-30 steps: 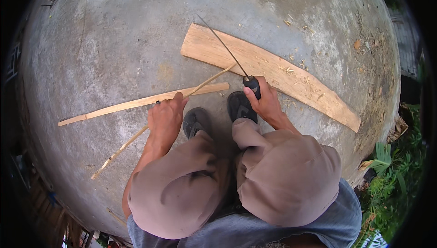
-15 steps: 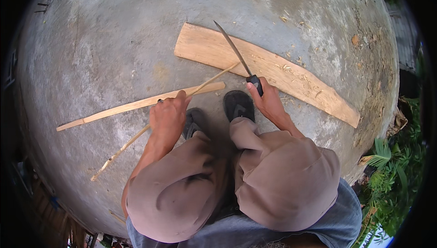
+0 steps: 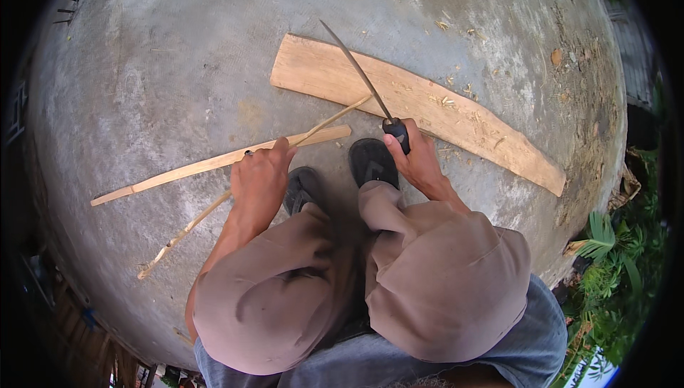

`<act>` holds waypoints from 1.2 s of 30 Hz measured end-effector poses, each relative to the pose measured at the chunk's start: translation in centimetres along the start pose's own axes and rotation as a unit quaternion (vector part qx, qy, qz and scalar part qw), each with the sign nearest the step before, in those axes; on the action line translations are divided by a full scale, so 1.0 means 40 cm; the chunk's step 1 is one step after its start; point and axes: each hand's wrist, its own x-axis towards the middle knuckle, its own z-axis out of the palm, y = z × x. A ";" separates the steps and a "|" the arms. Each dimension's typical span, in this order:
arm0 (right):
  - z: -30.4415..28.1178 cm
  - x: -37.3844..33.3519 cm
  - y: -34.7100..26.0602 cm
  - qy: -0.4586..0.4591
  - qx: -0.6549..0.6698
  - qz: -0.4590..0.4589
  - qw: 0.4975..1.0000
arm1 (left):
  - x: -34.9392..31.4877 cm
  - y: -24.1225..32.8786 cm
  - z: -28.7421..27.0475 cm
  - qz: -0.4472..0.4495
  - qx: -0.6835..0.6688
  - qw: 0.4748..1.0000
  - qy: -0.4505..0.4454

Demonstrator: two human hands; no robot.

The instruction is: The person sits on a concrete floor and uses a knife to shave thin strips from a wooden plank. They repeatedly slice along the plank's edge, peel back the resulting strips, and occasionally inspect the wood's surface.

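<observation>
My left hand (image 3: 260, 174) is closed round a thin pale wooden stick (image 3: 192, 225), which slants from the lower left up to the plank. The stick's far tip lies at the near edge of a wide wooden plank (image 3: 320, 67), close to the blade. In my right hand (image 3: 422, 156) is a knife (image 3: 360, 71) with a black handle; its long narrow blade points away and to the left, over the plank. A flat wooden strip (image 3: 185, 169) lies on the ground, passing behind my left hand.
Small wood shavings (image 3: 447, 101) are scattered on the plank and the concrete floor (image 3: 178, 67). My sandalled feet (image 3: 374, 162) stand just before the plank, between my hands. Green plants (image 3: 605, 274) grow at the right edge. Thin metal rods (image 3: 66, 10) stick out at the far left.
The knife's blade has swung slightly to the left, its tip now farther left along the plank. My left hand and the stick have shifted slightly left.
</observation>
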 end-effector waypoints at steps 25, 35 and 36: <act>0.019 -0.011 0.028 0.010 -0.010 0.012 1.000 | 0.004 -0.008 0.001 -0.002 0.015 1.000 -0.016; 0.036 -0.009 0.093 -0.023 -0.035 0.053 0.998 | 0.002 -0.013 -0.007 0.007 -0.002 1.000 -0.010; 0.037 -0.010 0.068 -0.018 -0.001 0.036 0.999 | 0.001 -0.019 -0.006 -0.002 -0.003 1.000 -0.006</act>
